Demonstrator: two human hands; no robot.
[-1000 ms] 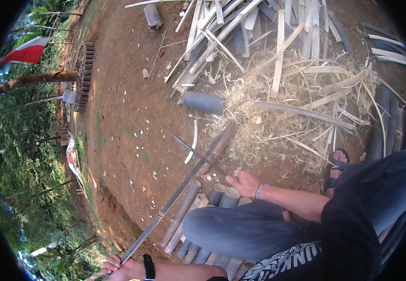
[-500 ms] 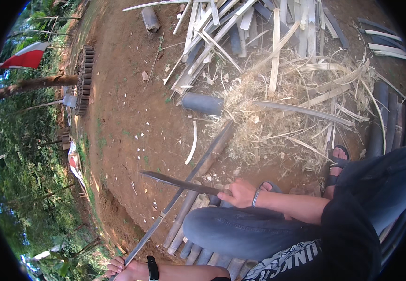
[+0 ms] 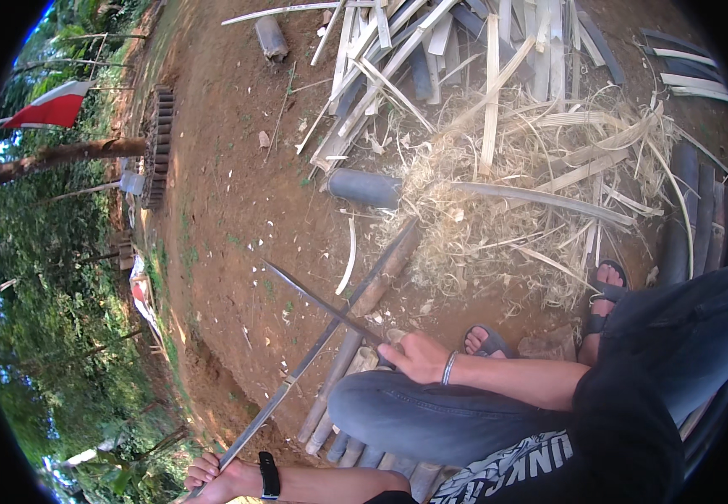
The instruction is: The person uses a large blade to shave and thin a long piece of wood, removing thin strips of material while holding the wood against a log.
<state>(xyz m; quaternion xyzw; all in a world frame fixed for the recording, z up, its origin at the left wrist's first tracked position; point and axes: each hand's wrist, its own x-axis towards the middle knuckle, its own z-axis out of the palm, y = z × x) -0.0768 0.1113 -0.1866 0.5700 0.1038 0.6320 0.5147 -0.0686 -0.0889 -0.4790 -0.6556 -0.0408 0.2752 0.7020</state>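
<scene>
My left hand (image 3: pixel 215 477) is closed around the near end of a long, narrow bamboo strip (image 3: pixel 303 367). The strip slants up and away to the right, its far end by a brown bamboo pole (image 3: pixel 387 273) on the ground. In my right hand (image 3: pixel 421 356) is the handle of a machete (image 3: pixel 301 290), gripped with the fingers wrapped round it. Its dark blade crosses the strip at about mid-length and points to the far left. The blade looks thin here, turned nearly edge-on. Whether it touches the strip I cannot tell.
Beyond my hands lies a heap of pale shavings (image 3: pixel 473 227), with many split bamboo strips (image 3: pixel 540 50) behind it. A dark bamboo section (image 3: pixel 364 187) lies at its left side. My bent knee (image 3: pixel 381 407) is just under my right forearm, above bamboo poles (image 3: pixel 330 403).
The machete's tip has swung away from me, and its blade has turned from its broad side toward its edge. My right hand has shifted slightly left and nearer. The left hand keeps its grip.
</scene>
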